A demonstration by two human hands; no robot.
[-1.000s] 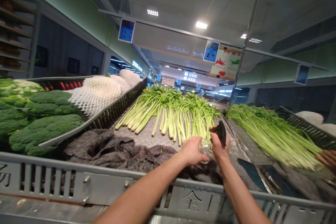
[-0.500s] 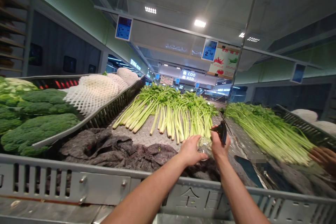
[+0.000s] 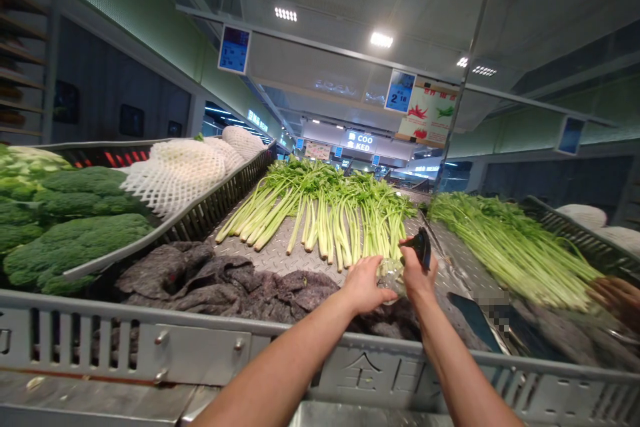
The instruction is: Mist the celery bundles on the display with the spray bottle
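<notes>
My left hand (image 3: 364, 285) is closed around the left side of a clear, shiny rounded object (image 3: 391, 275), whose kind I cannot make out. Close by on the right, my right hand (image 3: 419, 279) grips a black curved piece (image 3: 423, 247) that sticks up above the thumb. Whether the black piece and the clear object are joined is hidden between the fingers. Just beyond both hands, green celery (image 3: 320, 227) lies in a row, its pale stalk ends facing me. A dark grey crumpled cloth (image 3: 230, 283) lies under and left of my hands.
Left stand broccoli (image 3: 75, 247) and produce in white foam netting (image 3: 180, 170), behind a black crate wall (image 3: 205, 207). A mirror-like panel at right reflects celery (image 3: 515, 247) and a hand. A dark flat device (image 3: 475, 321) lies right of my wrist. A grey slotted rail (image 3: 200, 347) runs in front.
The view has shifted slightly. My hands keep nearly the same grip and place, and the clear object and black piece stay between them.
</notes>
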